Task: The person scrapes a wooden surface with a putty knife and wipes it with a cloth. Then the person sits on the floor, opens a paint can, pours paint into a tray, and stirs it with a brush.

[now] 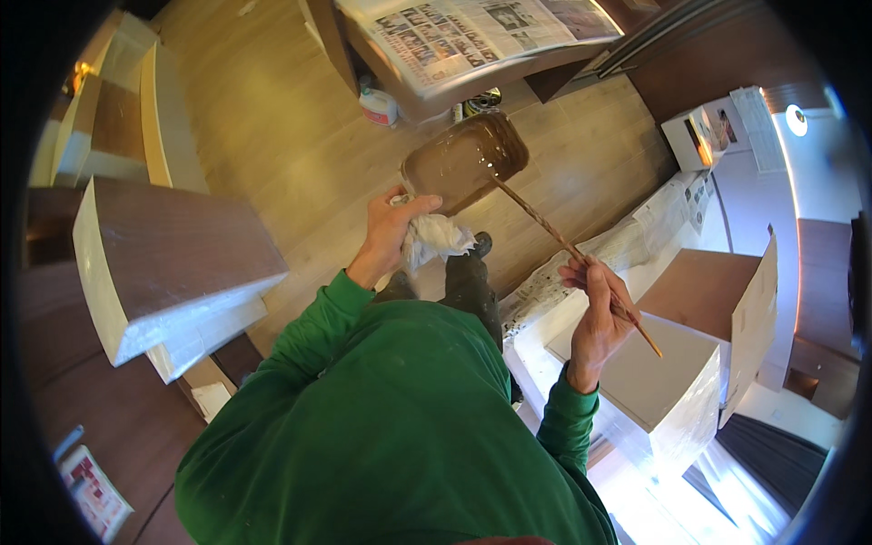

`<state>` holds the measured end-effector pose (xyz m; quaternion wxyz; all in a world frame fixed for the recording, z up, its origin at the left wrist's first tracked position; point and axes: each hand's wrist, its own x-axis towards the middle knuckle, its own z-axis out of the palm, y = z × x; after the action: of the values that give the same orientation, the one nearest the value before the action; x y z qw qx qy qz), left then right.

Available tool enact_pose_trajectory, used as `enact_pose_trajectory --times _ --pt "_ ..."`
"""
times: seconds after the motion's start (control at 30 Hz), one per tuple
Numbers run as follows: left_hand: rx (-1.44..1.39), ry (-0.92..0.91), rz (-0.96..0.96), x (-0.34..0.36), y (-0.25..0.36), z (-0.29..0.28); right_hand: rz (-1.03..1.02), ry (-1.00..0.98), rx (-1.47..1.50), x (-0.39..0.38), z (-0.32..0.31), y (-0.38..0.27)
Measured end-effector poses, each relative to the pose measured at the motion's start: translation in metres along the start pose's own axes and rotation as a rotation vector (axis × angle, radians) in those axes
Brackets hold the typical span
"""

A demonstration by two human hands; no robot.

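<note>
My left hand (389, 232) grips the near left corner of a brown plastic tray (450, 159) and a crumpled white rag (434, 238). The tray has brownish residue and glossy white specks inside. My right hand (597, 304) holds a long, thin, paint-streaked stick (536, 214) like a pencil; its far end is over or in the tray, too small to tell whether it has bristles.
A newspaper-covered bench (481, 36) is ahead, with a white bottle (377, 107) and cans (477, 102) beneath. Board boxes (177, 245) stand at left. At right are a paper-covered ledge (609, 236) and an open cardboard box (699, 282). My dark shoe (481, 243) shows on the wood floor.
</note>
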<state>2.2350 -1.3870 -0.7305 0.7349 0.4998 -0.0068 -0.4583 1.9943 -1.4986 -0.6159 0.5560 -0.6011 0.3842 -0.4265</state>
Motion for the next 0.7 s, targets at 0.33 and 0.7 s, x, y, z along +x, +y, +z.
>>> enact_pose_trajectory --times 0.33,0.7 --pt "0.131 -0.039 -0.264 0.117 -0.052 0.061 -0.169 -0.087 -0.337 0.121 -0.012 0.095" --pt "0.223 -0.040 -0.435 0.302 -0.116 0.148 0.158 -0.094 -0.178 0.279 -0.080 0.200"
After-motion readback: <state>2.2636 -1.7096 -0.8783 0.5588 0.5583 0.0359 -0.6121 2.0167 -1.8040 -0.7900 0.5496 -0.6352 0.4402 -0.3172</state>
